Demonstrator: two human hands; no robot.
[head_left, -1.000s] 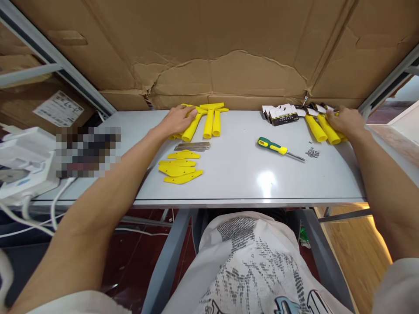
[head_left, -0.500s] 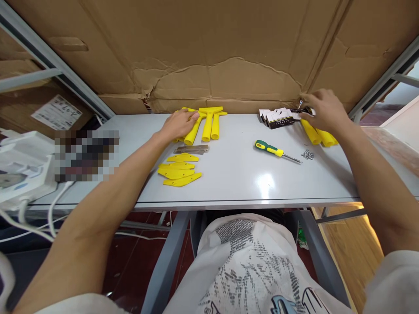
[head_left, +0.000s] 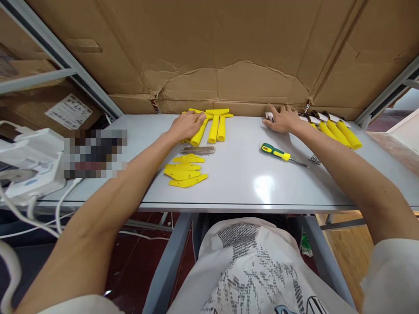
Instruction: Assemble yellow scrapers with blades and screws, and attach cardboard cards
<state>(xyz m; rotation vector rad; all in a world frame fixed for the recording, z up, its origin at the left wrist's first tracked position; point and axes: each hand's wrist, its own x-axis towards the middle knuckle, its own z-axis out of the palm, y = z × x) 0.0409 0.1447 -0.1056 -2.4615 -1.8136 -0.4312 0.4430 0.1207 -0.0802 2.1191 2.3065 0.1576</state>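
My left hand [head_left: 187, 126] lies with fingers stretched over a row of yellow T-shaped handles [head_left: 214, 127] at the back of the table. My right hand [head_left: 282, 118] rests, fingers apart, over small white-and-black cards [head_left: 269, 116], covering most of them. Right of it lie several yellow handles with dark and white heads [head_left: 339, 132], partly behind my forearm. Thin metal strips [head_left: 197, 151] are stacked in front of my left hand, with flat yellow plates [head_left: 186, 175] below them. A green-and-yellow screwdriver [head_left: 275, 152] points towards a small pile of screws [head_left: 315, 160].
A large cardboard sheet [head_left: 229, 48] stands behind the table [head_left: 235, 183]. White power adapters and cables [head_left: 36, 170] sit at the left, next to a blurred patch. Grey metal posts [head_left: 94, 96] frame both sides.
My right hand has moved left from the finished-looking yellow handles onto the cards, uncovering the handles' heads. My left hand keeps its place on its handles. The view has shifted slightly.
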